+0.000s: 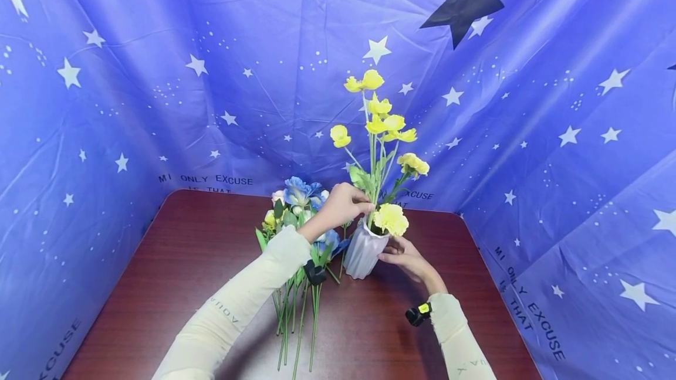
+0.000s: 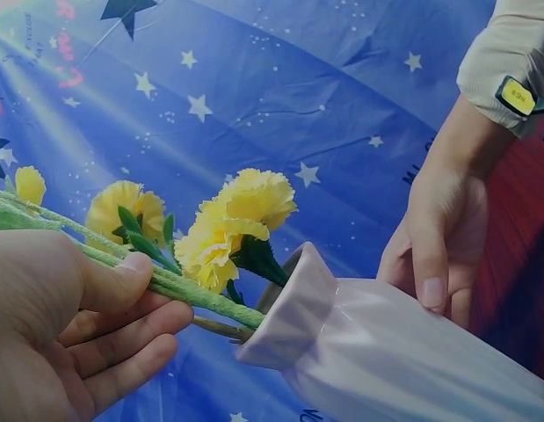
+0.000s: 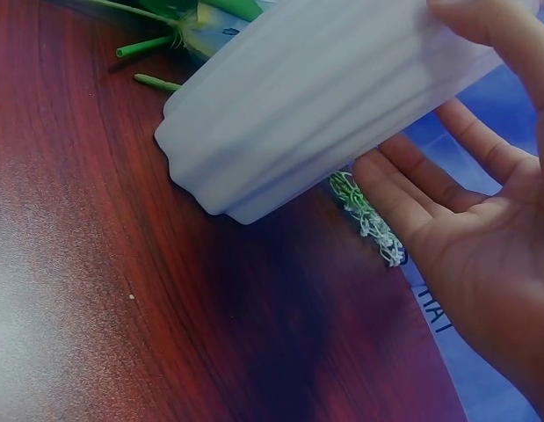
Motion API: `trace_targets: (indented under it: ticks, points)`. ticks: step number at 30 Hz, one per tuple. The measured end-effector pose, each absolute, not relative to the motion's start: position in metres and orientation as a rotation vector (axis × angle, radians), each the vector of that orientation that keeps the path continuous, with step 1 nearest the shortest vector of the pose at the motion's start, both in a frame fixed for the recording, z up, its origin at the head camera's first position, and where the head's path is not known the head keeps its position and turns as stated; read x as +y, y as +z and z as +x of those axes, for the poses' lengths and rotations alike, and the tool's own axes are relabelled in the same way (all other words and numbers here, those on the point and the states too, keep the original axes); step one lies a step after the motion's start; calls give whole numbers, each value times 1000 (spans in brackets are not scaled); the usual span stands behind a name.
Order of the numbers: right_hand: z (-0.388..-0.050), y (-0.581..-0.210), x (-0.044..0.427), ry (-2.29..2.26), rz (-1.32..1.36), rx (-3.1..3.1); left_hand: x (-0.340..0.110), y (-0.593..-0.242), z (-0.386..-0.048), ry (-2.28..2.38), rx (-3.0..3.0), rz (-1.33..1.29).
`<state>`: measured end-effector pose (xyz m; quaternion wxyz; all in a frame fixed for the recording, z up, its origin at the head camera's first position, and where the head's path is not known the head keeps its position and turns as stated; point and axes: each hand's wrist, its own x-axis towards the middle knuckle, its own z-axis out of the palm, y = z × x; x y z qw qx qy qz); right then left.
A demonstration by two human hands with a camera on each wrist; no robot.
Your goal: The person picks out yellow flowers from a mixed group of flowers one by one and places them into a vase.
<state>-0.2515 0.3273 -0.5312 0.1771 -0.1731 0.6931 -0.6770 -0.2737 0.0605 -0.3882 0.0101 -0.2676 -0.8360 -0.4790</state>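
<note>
A pale, ribbed vase (image 1: pixel 364 249) stands on the table, holding yellow flowers (image 1: pixel 391 219) at its mouth. Taller yellow blooms (image 1: pixel 393 124) rise above it on green stems. My left hand (image 1: pixel 342 207) pinches these stems (image 2: pixel 179 286) just above the rim, thumb on top of them in the left wrist view. My right hand (image 1: pixel 409 260) steadies the vase's right side, thumb and fingertips around its upper part. Seen from the right wrist, the vase's scalloped base (image 3: pixel 210 193) is near the wooden surface, the right palm (image 3: pixel 491 229) standing off from its wall.
Blue and white flowers (image 1: pixel 298 192) with long green stems (image 1: pixel 300 315) lie on the dark red table (image 1: pixel 174 257), left of the vase and partly under my left forearm. A small white-tipped sprig (image 3: pixel 377 230) lies behind the vase. A blue starry cloth (image 1: pixel 296 34) surrounds the table.
</note>
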Motion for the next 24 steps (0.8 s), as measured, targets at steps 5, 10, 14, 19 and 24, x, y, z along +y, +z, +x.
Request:
trace_targets:
  ticks: [5, 10, 14, 19, 24]
  points:
    - [-250, -530, 327, -1927, -441, 1951, 61, -386, -274, -1482, -2628, -817]
    - [-250, -529, 328, -1910, -440, 1953, 62, -386, -273, -1484, -2647, -803]
    - [-252, -527, 329, -1880, -438, 1948, 62, -388, -272, -1499, -2654, -819]
    - [-256, -523, 328, -1833, -426, 1935, 61, -391, -272, -1511, -2658, -812]
    - [-259, -520, 329, -1798, -442, 1923, 61, -392, -272, -1528, -2656, -799]
